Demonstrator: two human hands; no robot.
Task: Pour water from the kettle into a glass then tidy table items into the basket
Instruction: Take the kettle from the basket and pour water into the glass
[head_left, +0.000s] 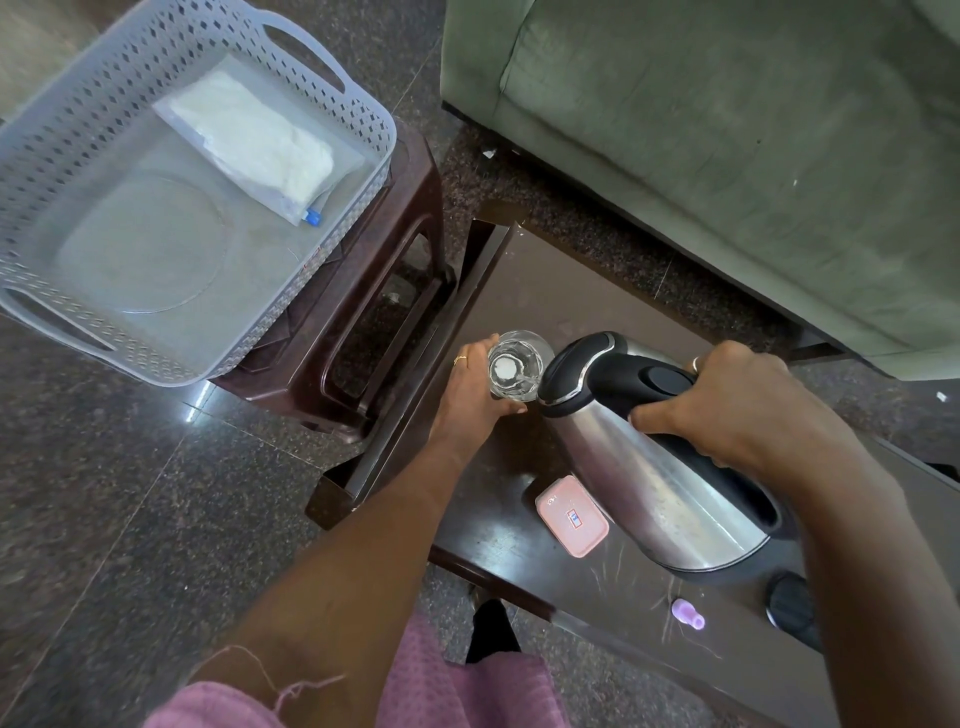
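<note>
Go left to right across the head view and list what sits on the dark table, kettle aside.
Glass → pink box → small purple piece → black round object; the kettle overlaps these, so left out.

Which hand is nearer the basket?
Left. The left hand grips the glass, on the side towards the basket; the right hand holds the kettle, beyond the glass.

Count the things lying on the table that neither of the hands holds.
3: a pink lidded box beside the kettle, a small purple object near the table's front edge, and a black round object right of it, partly hidden by the right arm. More may be hidden.
</note>
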